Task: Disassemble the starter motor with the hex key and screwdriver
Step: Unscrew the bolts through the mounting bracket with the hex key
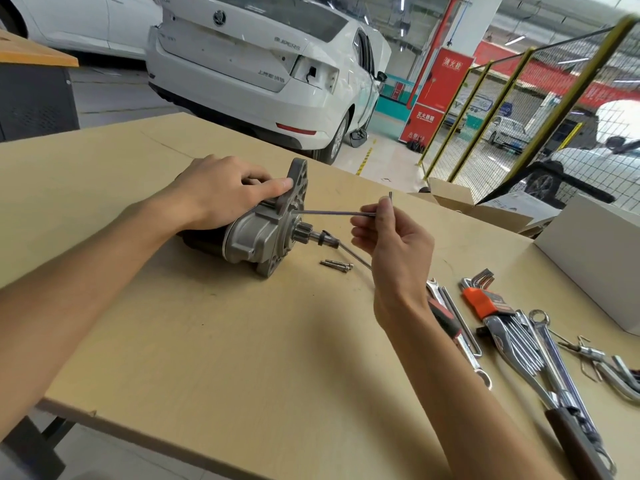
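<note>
The starter motor (258, 233) lies on its side on the wooden table (207, 341), its grey flange and pinion facing right. My left hand (221, 190) grips the top of the motor, thumb pressed against the flange. My right hand (391, 237) pinches the bend of an L-shaped hex key (336, 213); the long arm runs left and its tip sits in the flange. Two loose bolts (336, 264) lie on the table just right of the motor. A thin rod or screwdriver shaft (353, 252) runs from under the pinion toward my right wrist.
To the right lie a hex key set in an orange holder (479, 296), several wrenches (526, 344), a red-handled tool (446, 320) and pliers (581, 441). White boxes (588, 247) stand at the right edge. A white car (270, 64) is parked beyond the table.
</note>
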A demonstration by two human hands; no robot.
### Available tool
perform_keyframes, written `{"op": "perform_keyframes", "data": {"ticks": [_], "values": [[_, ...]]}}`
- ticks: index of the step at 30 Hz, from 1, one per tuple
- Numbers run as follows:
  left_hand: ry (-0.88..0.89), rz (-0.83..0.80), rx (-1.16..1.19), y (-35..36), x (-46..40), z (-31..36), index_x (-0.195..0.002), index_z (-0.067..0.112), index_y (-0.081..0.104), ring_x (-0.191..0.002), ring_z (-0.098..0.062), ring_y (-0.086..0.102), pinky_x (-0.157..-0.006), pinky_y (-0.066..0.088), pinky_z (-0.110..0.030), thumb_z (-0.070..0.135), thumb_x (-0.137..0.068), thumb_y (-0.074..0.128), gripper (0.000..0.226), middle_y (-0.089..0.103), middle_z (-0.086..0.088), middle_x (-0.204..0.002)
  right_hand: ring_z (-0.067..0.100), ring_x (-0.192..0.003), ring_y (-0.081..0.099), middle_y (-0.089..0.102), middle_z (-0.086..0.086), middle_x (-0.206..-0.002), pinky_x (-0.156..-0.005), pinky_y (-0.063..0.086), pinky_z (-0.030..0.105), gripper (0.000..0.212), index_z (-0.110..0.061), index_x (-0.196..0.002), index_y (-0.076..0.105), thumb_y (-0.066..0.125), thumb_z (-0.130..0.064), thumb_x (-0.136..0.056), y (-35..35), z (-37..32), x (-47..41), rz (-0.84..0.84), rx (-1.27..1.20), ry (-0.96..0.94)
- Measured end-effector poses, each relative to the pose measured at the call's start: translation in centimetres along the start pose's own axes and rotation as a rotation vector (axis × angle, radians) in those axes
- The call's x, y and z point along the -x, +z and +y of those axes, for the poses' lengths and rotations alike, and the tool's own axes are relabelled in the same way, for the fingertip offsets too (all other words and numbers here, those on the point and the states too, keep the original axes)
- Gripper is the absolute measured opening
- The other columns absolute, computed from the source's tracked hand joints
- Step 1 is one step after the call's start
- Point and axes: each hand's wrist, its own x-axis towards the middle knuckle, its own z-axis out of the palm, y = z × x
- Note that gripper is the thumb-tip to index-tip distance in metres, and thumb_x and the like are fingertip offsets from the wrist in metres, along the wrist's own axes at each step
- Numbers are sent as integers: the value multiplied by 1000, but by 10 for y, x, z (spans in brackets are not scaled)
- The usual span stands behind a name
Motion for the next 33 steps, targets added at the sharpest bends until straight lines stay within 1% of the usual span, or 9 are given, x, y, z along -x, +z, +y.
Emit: {"op": "perform_keyframes", "data": {"ticks": [6,12,15,17,19,20,22,27,33], "values": [[20,19,-56,-3,3,4,-92,34,70,-90,-24,59,-80,35,-35,82,-85,31,63,69,9,-90,11,-67,65,71,6,-75,-68,57,22,30,-7,-87,69,47,-19,-105,4,0,4,-62,-57,66],[29,81,-210,-6,4,8,-69,26,63,-73,-23,57,-78,34,-38,97,-68,15,85,64,3,-70,13,-65,64,71,7,-74,-69,59,21,27,-1,-92,67,47,-13,-104,2,5,5,-155,-231,303],[18,55,-208,-7,5,9,-78,29,63,-79,-26,58,-80,37,-39,96,-68,10,86,64,5,-74,13,-64,65,72,7,-74,-67,59,21,27,0,-91,67,47,-13,-104,-1,6,3,-197,-253,331],[23,27,-178,-8,5,8,-106,33,63,-90,-26,62,-87,42,-42,95,-69,12,89,70,5,-90,12,-62,65,72,5,-71,-65,58,21,28,-2,-89,68,48,-15,-104,-2,8,1,-205,-204,301],[58,-83,-51,-10,6,9,-138,47,39,-97,-21,63,-93,45,-43,98,-66,26,90,67,7,-107,10,-58,63,71,2,-66,-59,56,20,29,-4,-86,68,50,-17,-103,-4,11,-1,-189,-66,246],[86,-149,42,-11,8,10,-142,57,26,-98,-18,63,-93,45,-43,98,-63,35,90,63,8,-110,8,-55,60,69,-1,-62,-56,53,19,30,-5,-84,68,51,-19,-104,-5,13,-3,-191,20,214],[133,-221,129,-13,11,13,-137,74,15,-104,-18,60,-94,45,-43,96,-55,50,92,57,9,-114,6,-49,54,63,-4,-55,-50,47,18,34,-7,-78,66,51,-23,-104,-8,16,-6,-224,146,179],[164,-236,170,-15,9,10,-129,82,22,-109,-13,58,-97,45,-39,88,-46,62,92,58,12,-116,8,-44,46,55,-4,-50,-46,40,19,39,-9,-70,62,50,-25,-104,-16,13,-12,-330,156,195],[234,-150,36,-15,9,12,-128,81,27,-110,-15,58,-86,39,-32,64,-75,72,72,63,7,-130,6,-45,47,57,-6,-50,-44,39,20,40,-9,-70,64,49,-25,-104,-8,11,-4,-228,184,20]]}}
